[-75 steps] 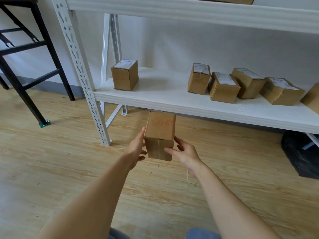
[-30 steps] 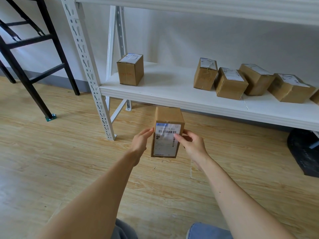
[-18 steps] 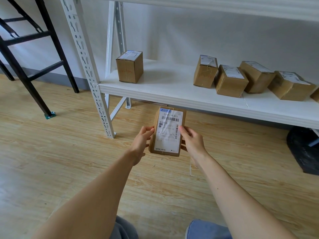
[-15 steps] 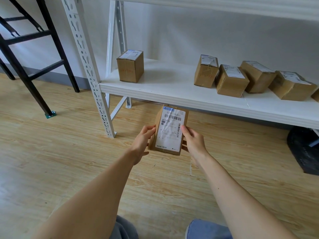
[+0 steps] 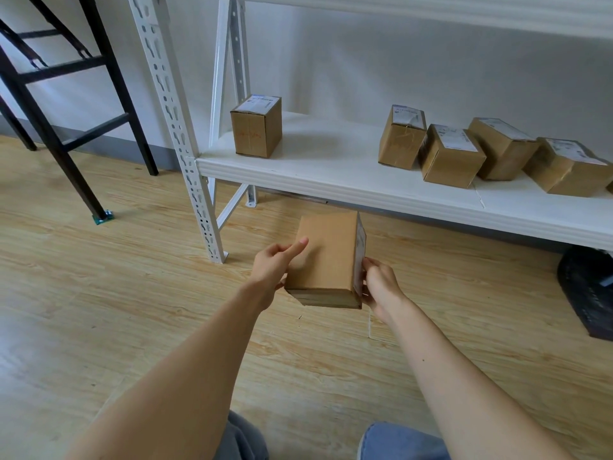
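Cardboard box (image 5: 323,257) held clear of shelf edge, label turned aside

Position: the cardboard box is in mid-air at picture centre, above the wooden floor (image 5: 132,310), held between both hands. The left hand (image 5: 270,267) grasps its 9 o'clock edge, with one finger laid straight across the plain upper face and the others curled at the edge. The right hand (image 5: 379,283) grasps the 3 o'clock side, its fingers curled against the shipping label (image 5: 360,254).

Edges and clearance: the front lip of the white shelf (image 5: 331,180) runs at 12 o'clock of the box, apart from it. The perforated upright (image 5: 179,127) stands at 10 o'clock, near but not touching. On the shelf, a lone carton (image 5: 257,127) sits at 11 o'clock and a row of cartons (image 5: 451,156) at 1 o'clock, with bare shelf surface open between them. A dark object (image 5: 587,293) lies on the floor at 3 o'clock, well apart.

Change: half a second ago the label faced the camera. The box has since been rolled, so the label now faces 3 o'clock and plain cardboard shows on top.
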